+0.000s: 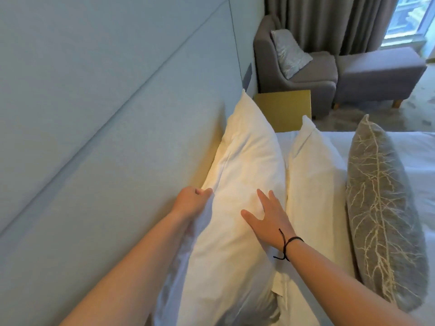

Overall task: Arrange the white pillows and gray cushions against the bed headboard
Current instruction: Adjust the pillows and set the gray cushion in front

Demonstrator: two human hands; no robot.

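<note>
A large white pillow (247, 156) stands on edge against the pale padded headboard (106, 114). My left hand (190, 202) grips its back edge, between pillow and headboard. Flat on the pillow's front face lies my right hand (268, 218), fingers spread, a black cord at the wrist. A second white pillow (315, 180) stands upright just in front of the first. In front of that, a gray cushion (381, 208) with a pale branching pattern stands on edge on the white bed (414, 151).
A yellow bedside table (284, 109) sits past the pillows. Beyond it stand a gray armchair (303, 74) with a silvery cushion (289, 52), a gray footstool (376, 74), curtains and a window at the far right.
</note>
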